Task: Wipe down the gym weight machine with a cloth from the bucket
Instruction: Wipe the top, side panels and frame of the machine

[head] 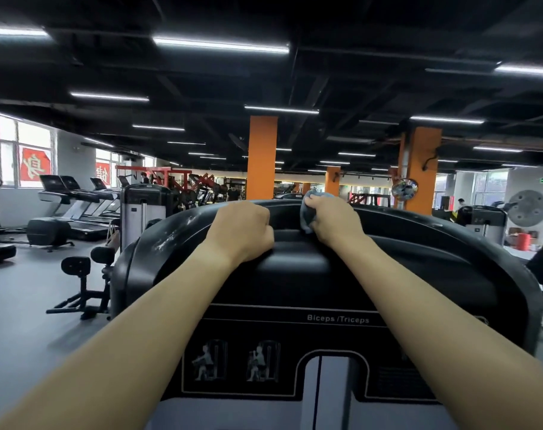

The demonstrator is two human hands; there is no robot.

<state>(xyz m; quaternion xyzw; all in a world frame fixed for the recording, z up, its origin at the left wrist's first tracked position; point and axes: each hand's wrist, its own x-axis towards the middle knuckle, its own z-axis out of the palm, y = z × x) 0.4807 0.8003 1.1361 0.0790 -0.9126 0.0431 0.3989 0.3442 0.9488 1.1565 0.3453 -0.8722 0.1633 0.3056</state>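
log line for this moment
phase: wipe | right hand: holds cloth on machine top | left hand: grips top edge | white smears: upper left

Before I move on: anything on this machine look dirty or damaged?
Yes. Whitish streaks mark the black top cover, just left of the left hand. Scuffs or residue, cannot tell.

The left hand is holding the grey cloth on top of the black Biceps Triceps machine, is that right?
Not quite: the right hand grips the grey cloth on top of the black Biceps/Triceps machine. The left hand holds no cloth; its fingers curl over the machine's top edge. The head view shows it.
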